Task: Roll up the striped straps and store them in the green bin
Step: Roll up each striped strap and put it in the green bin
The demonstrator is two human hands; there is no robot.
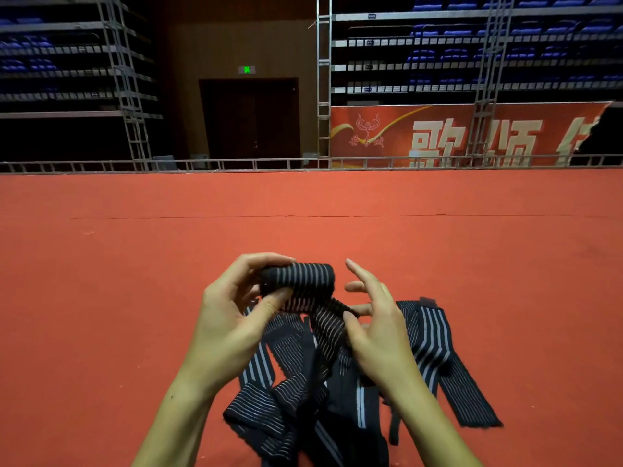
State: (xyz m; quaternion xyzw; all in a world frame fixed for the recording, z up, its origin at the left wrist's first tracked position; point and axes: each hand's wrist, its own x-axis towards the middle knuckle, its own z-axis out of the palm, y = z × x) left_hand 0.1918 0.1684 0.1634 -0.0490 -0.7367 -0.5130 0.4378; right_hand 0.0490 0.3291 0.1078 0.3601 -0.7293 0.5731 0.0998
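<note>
- Left hand (232, 318): thumb and fingers (266, 264) pinch the rolled strap (298, 286), held up above the red floor (101, 281).
- The roll's loose tail (328, 328) runs down to the right.
- Right hand (377, 332): lower fingers pinch that tail, upper fingers spread apart.
- Loose striped straps (428, 348) lie heaped on the floor beneath both hands.
</note>
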